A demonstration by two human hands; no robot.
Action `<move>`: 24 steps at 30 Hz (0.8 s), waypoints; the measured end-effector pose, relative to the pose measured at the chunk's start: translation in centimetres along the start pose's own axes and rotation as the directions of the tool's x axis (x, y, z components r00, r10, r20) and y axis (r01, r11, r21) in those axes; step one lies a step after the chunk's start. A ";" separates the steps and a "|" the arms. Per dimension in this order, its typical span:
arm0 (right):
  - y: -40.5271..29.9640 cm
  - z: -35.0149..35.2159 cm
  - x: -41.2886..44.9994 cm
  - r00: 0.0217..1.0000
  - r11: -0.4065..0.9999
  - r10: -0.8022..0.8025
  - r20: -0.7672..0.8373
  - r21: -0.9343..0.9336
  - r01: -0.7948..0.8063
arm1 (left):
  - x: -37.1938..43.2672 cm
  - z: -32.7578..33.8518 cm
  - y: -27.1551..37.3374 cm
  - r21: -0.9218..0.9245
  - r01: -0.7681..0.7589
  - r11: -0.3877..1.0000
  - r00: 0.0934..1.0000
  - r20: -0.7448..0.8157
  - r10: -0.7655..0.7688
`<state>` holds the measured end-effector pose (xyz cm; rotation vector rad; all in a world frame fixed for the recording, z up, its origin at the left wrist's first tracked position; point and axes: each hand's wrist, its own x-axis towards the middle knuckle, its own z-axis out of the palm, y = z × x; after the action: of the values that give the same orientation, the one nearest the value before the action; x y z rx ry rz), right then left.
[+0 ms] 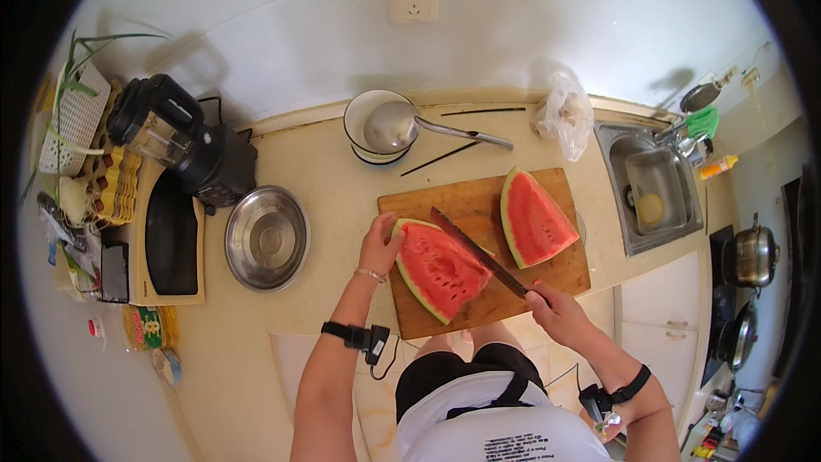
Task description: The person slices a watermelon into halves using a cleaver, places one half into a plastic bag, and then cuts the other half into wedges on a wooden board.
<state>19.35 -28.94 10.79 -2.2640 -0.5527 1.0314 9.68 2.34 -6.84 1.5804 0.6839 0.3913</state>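
Observation:
A wedge of watermelon (pixel 442 269) lies on the left part of a wooden cutting board (pixel 471 196), its red flesh facing up. My left hand (pixel 381 245) is against the rind at its upper left end. In my right hand (pixel 557 316) is the handle of a long kitchen knife (pixel 478 251). The blade slants up and left along the right edge of this wedge; whether it touches the flesh is hard to tell. A second watermelon wedge (pixel 535 221) rests on the right side of the board, apart from both hands.
Left of the board stand a steel basin (pixel 237 250), a blender (pixel 221 163) and a microwave oven (pixel 197 263). Behind it are enamel bowls (pixel 351 117) with a steel ladle (pixel 392 127), loose chopsticks (pixel 482 111) and a plastic bag (pixel 567 117). A sink (pixel 632 245) lies to the right.

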 end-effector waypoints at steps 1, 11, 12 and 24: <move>-0.3 0.0 0.0 1.000 1.000 0.012 -0.001 0.013 -0.012 | -1.0 0.3 0.8 0.008 0.007 1.000 1.000 0.014 -0.007; -2.9 -1.8 0.0 0.990 0.981 -0.116 0.074 -0.148 0.126 | -8.3 3.2 5.6 0.500 -0.625 0.600 0.780 0.378 0.498; -3.0 -2.0 0.0 0.989 0.976 -0.115 0.089 -0.174 0.129 | -8.2 3.5 5.4 0.521 -0.619 0.588 0.785 0.398 0.474; -3.9 -1.7 0.5 0.987 0.965 -0.124 0.101 -0.218 0.143 | -7.8 3.8 5.2 0.607 -0.584 0.539 0.811 0.410 0.417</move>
<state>20.54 -26.35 13.96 -2.3450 -0.8869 1.0474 7.06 -5.62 -1.14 2.5621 0.1586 0.3812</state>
